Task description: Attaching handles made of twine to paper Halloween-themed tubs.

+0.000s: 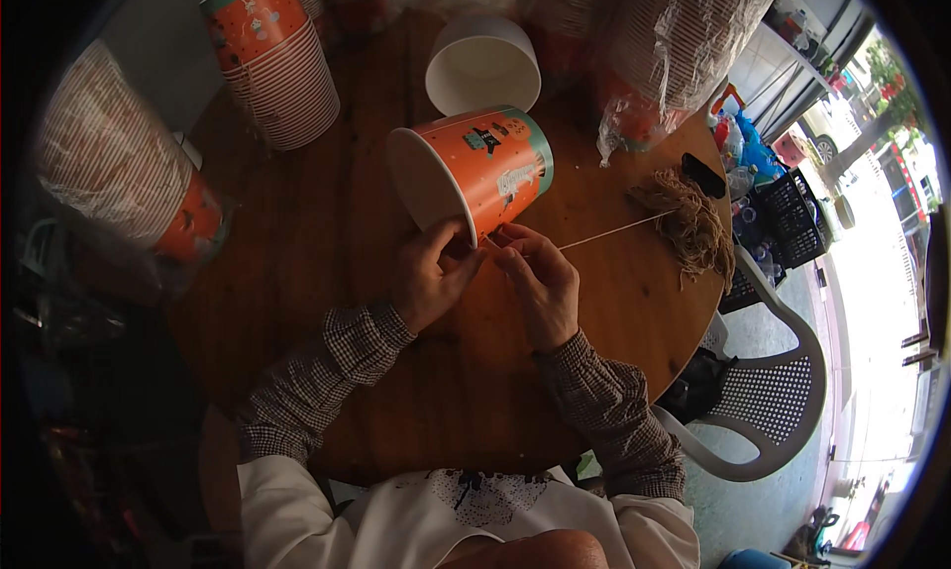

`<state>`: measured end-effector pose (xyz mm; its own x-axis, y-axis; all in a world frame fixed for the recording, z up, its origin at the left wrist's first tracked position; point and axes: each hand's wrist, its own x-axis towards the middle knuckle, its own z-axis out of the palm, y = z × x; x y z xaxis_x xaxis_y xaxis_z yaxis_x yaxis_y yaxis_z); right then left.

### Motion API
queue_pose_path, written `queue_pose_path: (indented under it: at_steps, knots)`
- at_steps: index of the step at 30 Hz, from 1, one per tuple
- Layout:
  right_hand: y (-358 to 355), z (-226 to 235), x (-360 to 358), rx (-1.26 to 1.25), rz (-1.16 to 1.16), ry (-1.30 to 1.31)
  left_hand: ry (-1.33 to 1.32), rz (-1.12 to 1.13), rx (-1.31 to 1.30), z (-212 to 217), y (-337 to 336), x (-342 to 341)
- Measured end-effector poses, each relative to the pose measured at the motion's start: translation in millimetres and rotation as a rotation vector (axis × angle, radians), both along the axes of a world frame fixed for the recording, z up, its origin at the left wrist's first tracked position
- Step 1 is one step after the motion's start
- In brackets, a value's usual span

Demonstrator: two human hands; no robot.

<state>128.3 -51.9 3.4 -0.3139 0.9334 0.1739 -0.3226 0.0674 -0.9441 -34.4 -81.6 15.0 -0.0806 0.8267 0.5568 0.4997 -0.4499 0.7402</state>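
Pinching orange tub (490, 168) and string (609, 232), hands (436, 272) (543, 280) nearly closed; white tub (483, 66) behind, twine heap (693, 227) right, wrapped stack (117, 158) left.

Table (416, 411): tub (485, 163) at centre, tipped sideways, mouth to left. Left hand (436, 272) at its rim, near side; right hand (543, 277) just right of left hand. Second tub (483, 66) behind first. Stack of tubs (282, 84) left rear; second stack (124, 158) farther left, nearer. Third stack (679, 49) right rear. String bundle (693, 227) by right edge; strand (614, 232) runs from it leftward to right hand. Off table, right: chair (807, 381); crate (795, 222) behind it.
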Motion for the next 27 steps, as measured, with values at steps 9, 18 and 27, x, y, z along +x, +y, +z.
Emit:
queue_pose_path:
  at_steps: [9,18,27]
  knots:
    - [2.0,1.2,-0.7,0.030,-0.046,-0.044,0.027,-0.031,0.033,-6.6,2.9,-1.6]
    - [4.5,1.9,3.7,0.047,-0.036,-0.114,0.043,-0.019,0.037,1.4,2.1,1.3]
    - [5.8,3.3,0.0,0.129,-0.124,-0.253,0.080,-0.041,0.037,7.0,1.5,6.4]
